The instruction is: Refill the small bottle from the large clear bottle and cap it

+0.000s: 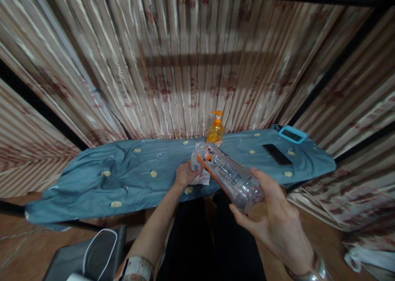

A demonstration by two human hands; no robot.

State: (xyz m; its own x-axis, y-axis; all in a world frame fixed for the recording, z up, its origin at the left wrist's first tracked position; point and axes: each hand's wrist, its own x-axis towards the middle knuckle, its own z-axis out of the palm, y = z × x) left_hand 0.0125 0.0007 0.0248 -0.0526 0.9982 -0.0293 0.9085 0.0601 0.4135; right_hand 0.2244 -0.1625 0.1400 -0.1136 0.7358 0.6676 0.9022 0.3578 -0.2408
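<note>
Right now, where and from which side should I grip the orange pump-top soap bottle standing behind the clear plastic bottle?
Grip the orange pump-top soap bottle around its body, probably from the left: it stands upright, and the clear plastic bottle in the right hand blocks its near right side.

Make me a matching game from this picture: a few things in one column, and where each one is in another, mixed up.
Things:
1. clear plastic bottle
2. white cloth
3. orange pump bottle
4. black phone

Places:
A. standing at the far edge of the blue cover, by the curtain
B. lying flat on the cover, off to the right
C. held tilted in the right hand
D. under the left hand

Pairs: 1-C, 2-D, 3-A, 4-B
</note>
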